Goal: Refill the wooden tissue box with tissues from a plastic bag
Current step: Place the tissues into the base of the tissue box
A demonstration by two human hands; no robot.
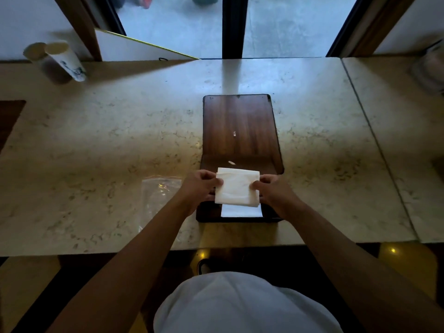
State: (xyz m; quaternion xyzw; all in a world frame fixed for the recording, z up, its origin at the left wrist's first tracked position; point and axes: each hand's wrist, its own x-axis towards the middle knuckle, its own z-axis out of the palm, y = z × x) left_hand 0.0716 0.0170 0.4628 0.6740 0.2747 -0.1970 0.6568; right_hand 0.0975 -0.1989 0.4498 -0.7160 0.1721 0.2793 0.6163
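A dark wooden tissue box (271, 216) lies open near the front edge of the stone table, its lid (240, 128) folded flat away from me. A white stack of tissues (236, 187) hangs just above the box. My left hand (200, 186) pinches its left edge and my right hand (276, 192) pinches its right edge. A white strip (240, 211) shows in the box below the stack. The clear plastic bag (157, 195) lies flat on the table, left of the box, beside my left forearm.
The beige stone table (108, 140) has a seam (374, 145) on the right. Two paper cups (57, 60) lie at the back left, next to a leaning white board (134, 48). A dark mat (9, 116) sits at the left edge. Glass doors stand behind.
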